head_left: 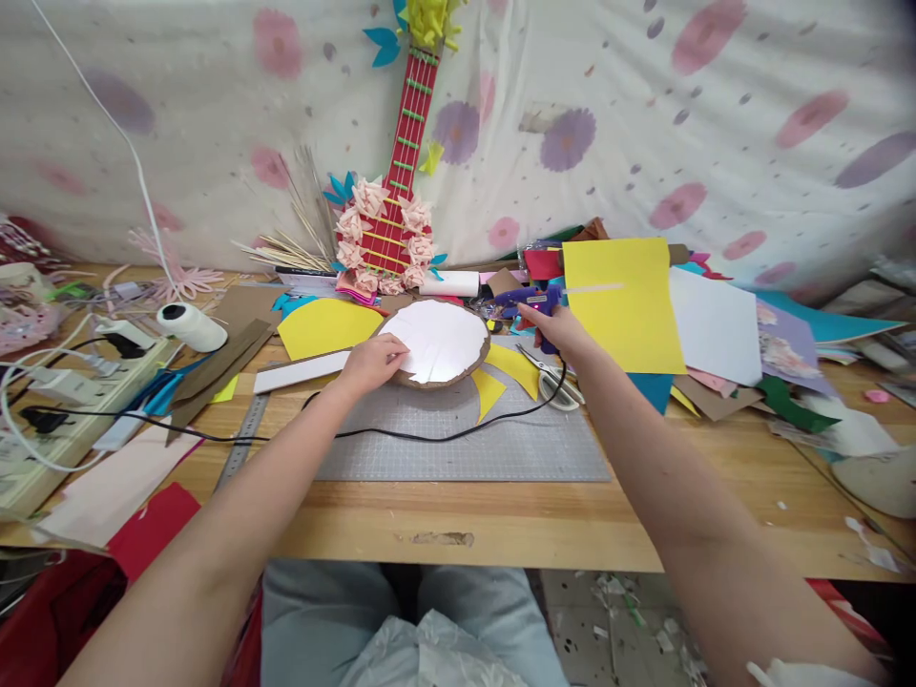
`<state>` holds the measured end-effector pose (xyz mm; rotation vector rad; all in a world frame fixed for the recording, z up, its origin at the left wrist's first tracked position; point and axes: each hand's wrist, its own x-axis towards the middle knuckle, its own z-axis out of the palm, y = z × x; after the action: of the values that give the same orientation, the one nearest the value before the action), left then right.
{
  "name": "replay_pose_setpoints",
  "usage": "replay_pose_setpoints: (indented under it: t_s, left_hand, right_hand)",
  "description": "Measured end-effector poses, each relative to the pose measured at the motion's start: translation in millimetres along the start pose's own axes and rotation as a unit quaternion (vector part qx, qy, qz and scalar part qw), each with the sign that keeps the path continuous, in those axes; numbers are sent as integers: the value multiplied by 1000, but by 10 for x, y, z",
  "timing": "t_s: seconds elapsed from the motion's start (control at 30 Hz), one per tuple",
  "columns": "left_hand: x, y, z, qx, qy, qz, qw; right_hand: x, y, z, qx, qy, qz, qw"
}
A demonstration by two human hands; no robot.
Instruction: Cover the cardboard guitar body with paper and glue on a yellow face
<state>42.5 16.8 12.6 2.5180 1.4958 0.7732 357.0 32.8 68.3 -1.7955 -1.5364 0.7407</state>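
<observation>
We see the scene in bright, even, soft light that seems to come from above and in front. Shadows are faint: only a thin one under the round cardboard disc faced with white paper (438,342) and a darker band beneath the front edge of the pale wooden desk (501,520). No glare shows on the big yellow paper sheet (621,303). The wide lens bows the desk's edges and stretches our forearms at the lower corners. Focus is sharp mid-desk, softer toward the far left and right edges.
</observation>
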Motion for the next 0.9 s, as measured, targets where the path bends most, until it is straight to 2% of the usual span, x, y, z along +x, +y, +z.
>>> replay_pose_setpoints:
  t_s: [0.1,0.2,0.27,0.37,0.47,0.57,0.77,0.9]
  left_hand:
    - [-20,-139,-73,-22,85,-89,992]
    - [-63,-390,-187,5,163,-188,969]
    - [-116,-582,-263,28,191,-255,948]
    - [-238,-804,-329,73,187,-326,924]
    - [-378,-877,-314,102,149,-334,925]
    - [-475,-854,-251,126,108,-306,937]
    - [-531,-896,-207,133,79,-232,960]
    - [-558,-974,-321,109,86,-265,954]
  right_hand:
    - [29,307,187,102,73,2,992]
    - [16,590,333,178,75,42,980]
    - [-14,727,386,207,66,67,974]
    - [-44,860,426,223,63,77,970]
    - [-24,925,451,237,82,74,965]
    - [15,936,465,219,87,73,969]
    - [16,882,453,37,95,74,992]
    - [-15,832,441,-52,107,57,991]
